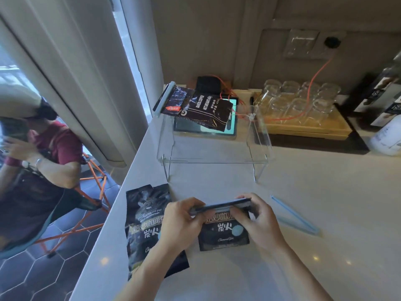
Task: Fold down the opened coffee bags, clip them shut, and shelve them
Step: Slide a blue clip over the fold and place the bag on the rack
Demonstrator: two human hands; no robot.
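Near the tabletop's [325, 170] left edge a spare bag [145, 224] lies flat, still unclipped, waiting its turn. Beside it, toward the near edge, the left hand [180, 222] and right hand [258, 222] curl their fingers [242, 210] round a clip [219, 206] along the folded top of a smaller bag [223, 237], apparently pressing it closed. Farther back, a clipped bag [199, 107] already rests on the clear shelf [214, 153]. Right, another clip [295, 216] lies ready.

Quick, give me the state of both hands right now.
Left hand: pinching the left end of the blue clip on the folded coffee bag.
Right hand: gripping the clip's right end.
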